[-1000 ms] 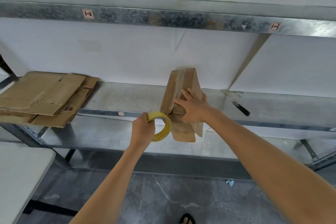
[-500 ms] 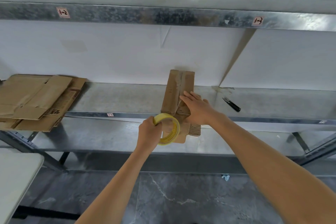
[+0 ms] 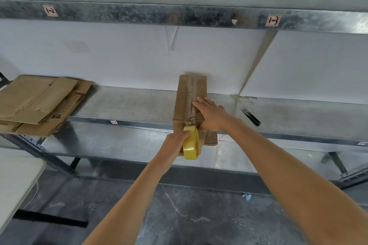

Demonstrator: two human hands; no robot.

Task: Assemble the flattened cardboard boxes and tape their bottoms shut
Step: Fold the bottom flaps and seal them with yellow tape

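A narrow assembled cardboard box (image 3: pixel 184 97) lies on the metal shelf (image 3: pixel 129 105), its near end sticking out past the shelf's front edge. A strip of tape runs along its upper seam. My right hand (image 3: pixel 212 114) lies flat on the box top, fingers straight, pressing it down. My left hand (image 3: pixel 174 141) grips a yellow tape roll (image 3: pixel 190 143) held on edge against the box's near end, just below the seam. A stack of flattened cardboard boxes (image 3: pixel 37 103) lies at the shelf's left end.
Small black snips (image 3: pixel 251 116) lie on the shelf right of the box. A labelled upper shelf beam (image 3: pixel 179 15) runs overhead. A white table corner (image 3: pixel 14 183) stands at lower left. Dark marbled floor lies below, with a scrap (image 3: pixel 247 196) on it.
My left hand turned the tape roll from face-on to edge-on and brought it up to the box's near end. The box swung straighter. My right hand stayed flat on top.
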